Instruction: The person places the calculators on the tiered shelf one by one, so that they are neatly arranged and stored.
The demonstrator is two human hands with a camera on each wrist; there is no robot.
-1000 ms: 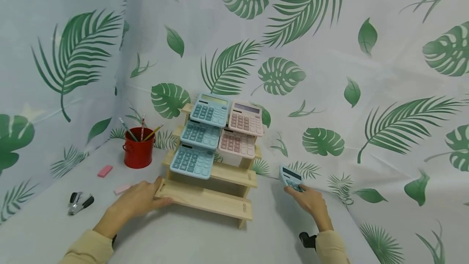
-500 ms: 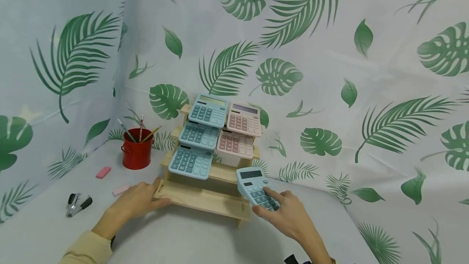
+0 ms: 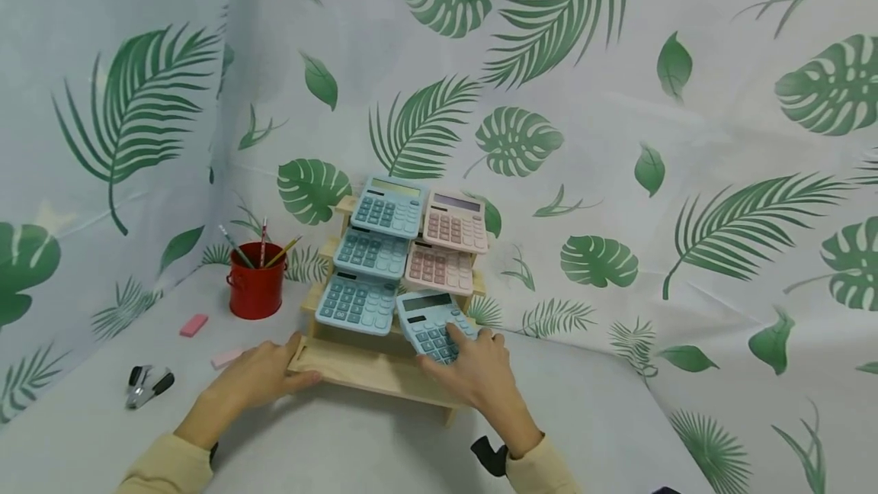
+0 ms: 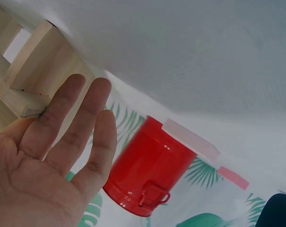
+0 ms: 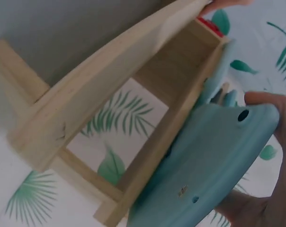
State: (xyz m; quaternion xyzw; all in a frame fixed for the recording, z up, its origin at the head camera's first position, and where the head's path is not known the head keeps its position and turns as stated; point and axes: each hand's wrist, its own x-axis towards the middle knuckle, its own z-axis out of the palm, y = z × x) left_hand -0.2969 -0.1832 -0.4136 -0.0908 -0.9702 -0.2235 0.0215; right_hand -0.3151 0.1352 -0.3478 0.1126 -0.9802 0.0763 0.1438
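Note:
In the head view my right hand (image 3: pixel 483 372) holds a light blue calculator (image 3: pixel 428 319) by its lower right part, keys facing up and tilted. It overlaps the second-lowest step of a stepped wooden rack (image 3: pixel 377 368), beside another blue calculator (image 3: pixel 357 303). The right wrist view shows the held calculator's underside (image 5: pixel 214 156) close against a step edge, with thumb and fingers on opposite sides. My left hand (image 3: pixel 257 376) grips the left end of the rack's bottom step between thumb and forefinger; its other fingers (image 4: pixel 88 106) extend loosely in the left wrist view.
Higher on the rack sit two blue calculators, the top one (image 3: pixel 387 204) and one below, and two pink calculators (image 3: pixel 454 223) at right. A red bucket (image 3: pixel 256 292) with pencils stands left, near pink erasers (image 3: pixel 194 325) and a staple remover (image 3: pixel 147 387). Leaf-patterned cloth (image 3: pixel 604 174) hangs behind.
My right hand has carried the blue calculator leftward from the right of the rack to its right-hand steps, turning its face upward. The left hand has stayed at the rack's left end.

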